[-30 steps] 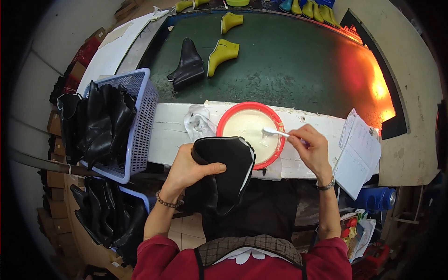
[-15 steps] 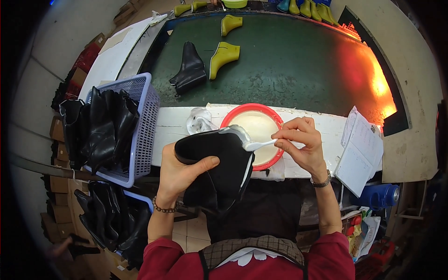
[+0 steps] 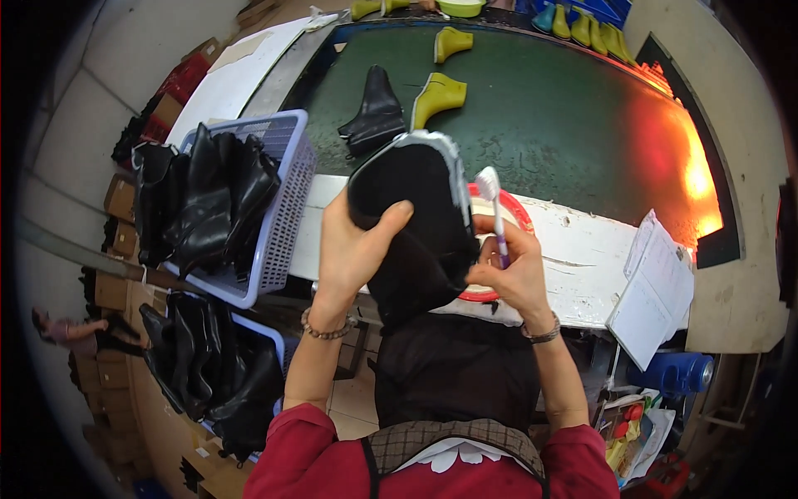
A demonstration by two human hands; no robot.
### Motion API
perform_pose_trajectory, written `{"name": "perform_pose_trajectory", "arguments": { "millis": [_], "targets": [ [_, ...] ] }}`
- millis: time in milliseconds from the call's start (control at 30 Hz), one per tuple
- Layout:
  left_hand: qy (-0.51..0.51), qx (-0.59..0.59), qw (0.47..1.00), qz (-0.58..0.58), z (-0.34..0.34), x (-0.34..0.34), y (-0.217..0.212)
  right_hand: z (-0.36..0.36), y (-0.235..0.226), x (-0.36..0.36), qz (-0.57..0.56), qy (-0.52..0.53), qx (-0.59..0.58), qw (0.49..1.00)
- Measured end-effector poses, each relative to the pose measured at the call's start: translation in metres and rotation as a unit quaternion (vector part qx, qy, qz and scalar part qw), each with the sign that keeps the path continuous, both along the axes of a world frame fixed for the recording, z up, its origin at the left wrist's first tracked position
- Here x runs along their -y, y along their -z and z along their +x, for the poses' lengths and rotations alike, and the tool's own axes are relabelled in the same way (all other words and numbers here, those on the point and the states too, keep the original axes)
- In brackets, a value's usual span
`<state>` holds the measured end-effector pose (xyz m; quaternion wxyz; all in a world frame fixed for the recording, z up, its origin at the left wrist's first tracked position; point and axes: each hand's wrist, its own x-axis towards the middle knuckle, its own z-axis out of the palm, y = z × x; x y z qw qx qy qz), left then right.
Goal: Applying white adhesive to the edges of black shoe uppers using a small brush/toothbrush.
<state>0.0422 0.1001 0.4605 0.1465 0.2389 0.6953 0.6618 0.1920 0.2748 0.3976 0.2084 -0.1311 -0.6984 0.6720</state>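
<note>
My left hand (image 3: 356,249) grips a black boot upper (image 3: 416,187), thumb lying across its dark flat face. White paste coats the upper's top and right margin. In my right hand (image 3: 519,270) is a toothbrush (image 3: 489,185), its white-smeared head pointing up and its purple handle end between my fingers. The fingertips of that hand are at the upper's lower right edge; whether they pinch it is hard to see. Behind the brush and hand, a red-rimmed bowl (image 3: 522,214) of cream-coloured liquid is largely hidden by the upper.
A green conveyor belt (image 3: 532,116) carries a black boot (image 3: 374,112) and yellow boot-shaped forms (image 3: 439,98); orange light glows at its right. Lilac baskets (image 3: 287,200) of black boots stand left. Papers (image 3: 644,291) lie on the white bench (image 3: 573,249), above a blue jug (image 3: 672,372). A person (image 3: 87,330) is far left.
The boot upper has risen and tilted, away from the bowl. The brush has left its margin and turned head-up, while my right hand has come in to the upper's lower right side.
</note>
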Motion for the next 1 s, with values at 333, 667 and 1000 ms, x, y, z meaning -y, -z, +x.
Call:
{"name": "perform_pose_trajectory", "arguments": {
  "millis": [333,667,1000],
  "targets": [
    [0.238,-0.053,0.97,0.013,-0.001,0.019,0.016,-0.041,-0.043,0.019,-0.124,0.204,-0.113,0.965],
    [0.045,-0.35,0.931,-0.086,0.05,0.027,0.052,-0.024,-0.036,0.018,-0.089,0.172,-0.045,0.98],
    [-0.007,-0.397,0.903,-0.164,0.047,0.054,0.046,0.071,0.014,-0.053,0.476,0.183,0.187,0.84]
  ]
}}
